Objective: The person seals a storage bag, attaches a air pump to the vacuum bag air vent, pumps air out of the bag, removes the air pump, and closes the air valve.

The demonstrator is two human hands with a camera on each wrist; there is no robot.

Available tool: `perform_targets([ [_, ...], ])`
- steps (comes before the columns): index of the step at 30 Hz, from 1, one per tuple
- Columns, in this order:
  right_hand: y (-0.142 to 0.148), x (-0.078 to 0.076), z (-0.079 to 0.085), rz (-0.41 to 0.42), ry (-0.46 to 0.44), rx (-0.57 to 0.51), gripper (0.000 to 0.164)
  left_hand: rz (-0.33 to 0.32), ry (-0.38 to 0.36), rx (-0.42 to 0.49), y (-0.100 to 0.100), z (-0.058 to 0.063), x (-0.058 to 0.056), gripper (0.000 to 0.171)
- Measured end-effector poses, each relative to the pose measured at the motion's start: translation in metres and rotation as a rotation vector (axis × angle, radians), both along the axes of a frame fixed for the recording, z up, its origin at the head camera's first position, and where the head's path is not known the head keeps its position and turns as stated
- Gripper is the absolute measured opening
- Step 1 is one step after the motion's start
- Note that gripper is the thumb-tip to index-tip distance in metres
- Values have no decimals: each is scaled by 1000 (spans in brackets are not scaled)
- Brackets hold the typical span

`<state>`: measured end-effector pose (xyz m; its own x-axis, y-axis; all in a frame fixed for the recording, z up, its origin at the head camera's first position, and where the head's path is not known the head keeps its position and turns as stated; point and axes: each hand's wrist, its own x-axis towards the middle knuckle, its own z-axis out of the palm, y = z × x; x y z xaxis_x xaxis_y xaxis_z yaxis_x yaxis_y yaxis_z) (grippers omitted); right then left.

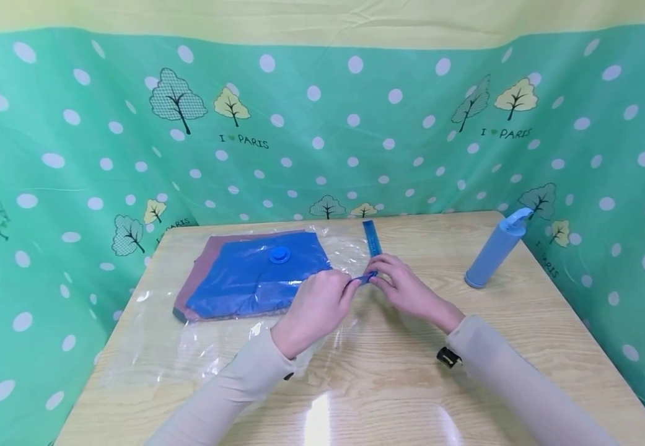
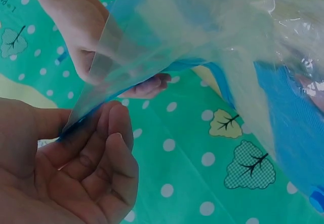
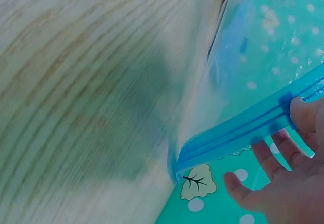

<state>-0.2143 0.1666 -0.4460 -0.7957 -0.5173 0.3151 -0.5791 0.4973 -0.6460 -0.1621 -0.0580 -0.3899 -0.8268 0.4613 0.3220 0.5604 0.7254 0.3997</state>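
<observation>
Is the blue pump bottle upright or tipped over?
Upright. The blue pump bottle stands on its base on the wooden table, right of both hands; its lean looks like lens distortion. The wrist views do not show it.

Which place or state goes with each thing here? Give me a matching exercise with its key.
Things:
1. blue zip strip
2. pump bottle
3. round valve
4. folded clothes

Places or states:
A. stands upright on the table's right side
B. lie flat inside the clear bag
C. pinched between both hands
D. sits on top of the bag, over the blue cloth

Pairs: 1-C, 2-A, 3-D, 4-B
</observation>
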Motion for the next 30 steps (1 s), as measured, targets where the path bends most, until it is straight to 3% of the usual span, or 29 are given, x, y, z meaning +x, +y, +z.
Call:
perform_targets([
  [16,-5,-10,-4,-17,94,31,11,-6,82,15,-1,1,4,29],
  [23,3,-26,-14,-97,76,57,11,-18,166,28,-2,5,7,29],
  [30,6,-35,-19,-110,77,74,10,-6,115,38,-4,8,6,31],
])
